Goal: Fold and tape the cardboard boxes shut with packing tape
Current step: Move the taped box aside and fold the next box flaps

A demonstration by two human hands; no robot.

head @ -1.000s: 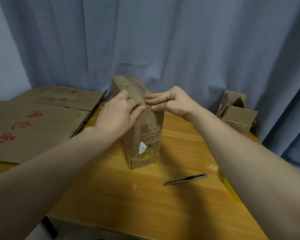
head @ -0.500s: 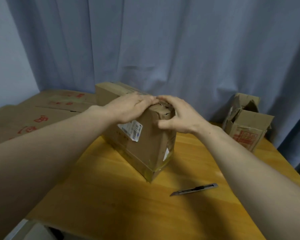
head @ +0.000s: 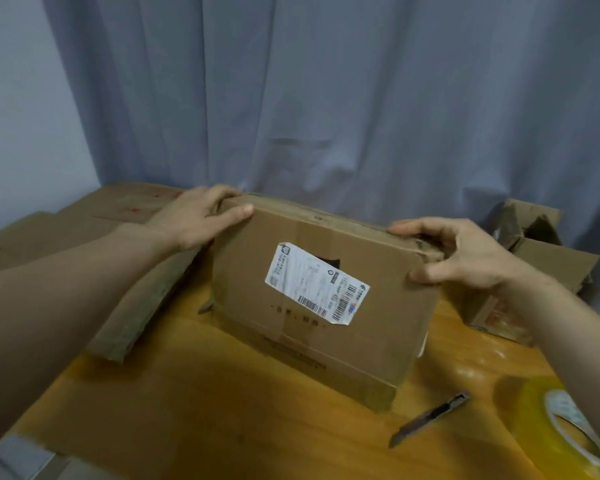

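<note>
A closed brown cardboard box [head: 257, 306] stands on its narrow side in the middle of the wooden table [head: 222, 427], its broad face with a white shipping label [head: 316, 285] turned toward me. My left hand [head: 194, 220] grips the box's top left corner, thumb on the front face. My right hand [head: 465, 254] grips the crumpled top right corner. A roll of clear yellowish packing tape [head: 575, 431] lies at the lower right edge of the view.
A utility knife [head: 430, 419] lies on the table right of the box's base. Flattened cardboard sheets [head: 49, 237] are stacked at the left. An open, crumpled box [head: 534, 265] stands at the back right. A blue curtain [head: 326, 98] hangs behind.
The box has been turned so its broad labelled face points at me. My hands have spread from the top middle to the two top corners. The view has moved closer.
</note>
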